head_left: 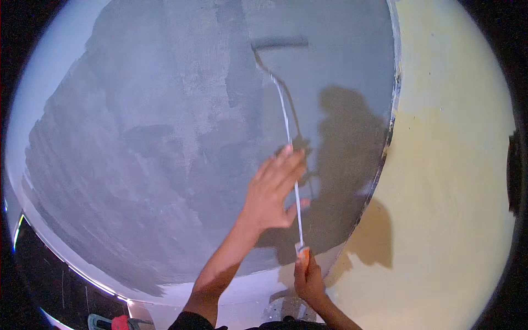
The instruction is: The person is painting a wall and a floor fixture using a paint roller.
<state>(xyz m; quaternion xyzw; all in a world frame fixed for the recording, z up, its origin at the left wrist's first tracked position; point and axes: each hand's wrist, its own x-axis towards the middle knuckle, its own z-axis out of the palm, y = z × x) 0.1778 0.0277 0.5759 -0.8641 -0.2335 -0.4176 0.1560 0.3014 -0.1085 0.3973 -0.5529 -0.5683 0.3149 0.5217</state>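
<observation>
A long-handled paint roller stands nearly upright against a wall coated in grey paint point(137, 121). Its roller head point(280, 43), dark grey, is at the top, touching or very close to the wall; I cannot tell which. A thin white rod point(284, 113) runs down from it to an orange grip point(303, 254). My right hand point(309, 278) is closed around that grip. Halfway up the rod is my left hand point(275, 190), fingers stretched and thumb spread. Those fingers cover a short stretch of the rod, with the thumb crossing it lower down; no firm hold shows.
A pale yellow wall point(440, 176) adjoins the grey one at right, along a rough, paint-marked corner edge point(392, 110). Unpainted white wall point(49, 82) borders the grey at left. A red item point(120, 322) lies by a grey-green object at bottom left. Shadows fall on both walls.
</observation>
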